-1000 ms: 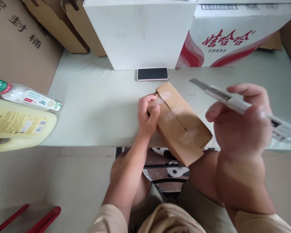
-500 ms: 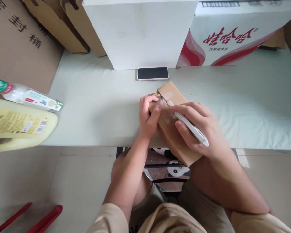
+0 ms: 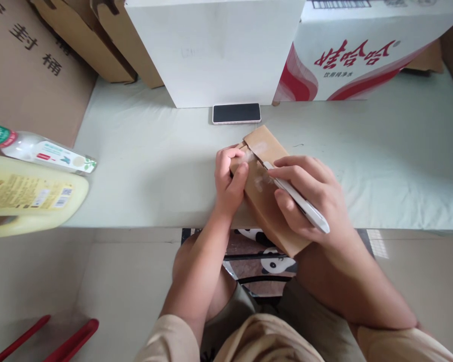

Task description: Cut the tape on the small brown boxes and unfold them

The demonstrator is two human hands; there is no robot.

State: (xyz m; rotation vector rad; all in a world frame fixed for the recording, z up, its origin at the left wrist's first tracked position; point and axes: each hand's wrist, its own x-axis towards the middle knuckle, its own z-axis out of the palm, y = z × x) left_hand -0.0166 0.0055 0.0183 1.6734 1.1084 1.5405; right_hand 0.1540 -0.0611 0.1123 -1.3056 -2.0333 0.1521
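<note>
A small brown cardboard box [image 3: 262,146], taped along its top seam, lies slanted on the pale green table [image 3: 147,166] and juts over the front edge. My left hand [image 3: 229,178] grips the box's far left corner, thumb on top. My right hand [image 3: 309,198] holds a white utility knife [image 3: 300,200] like a pen, its tip resting on the taped seam near the box's far end. Most of the box's near half is hidden under my right hand.
A black phone [image 3: 236,113] lies flat behind the box, against a large white carton [image 3: 215,50]. A red-and-white printed carton [image 3: 362,50] stands at the back right, brown cartons [image 3: 33,70] at the left. A water bottle [image 3: 41,151] and a yellow jug [image 3: 26,198] lie at left.
My right hand came down from the air at right with the knife and set its tip on the tape; over the last half second the knife slid slightly toward me. My left hand stayed put.
</note>
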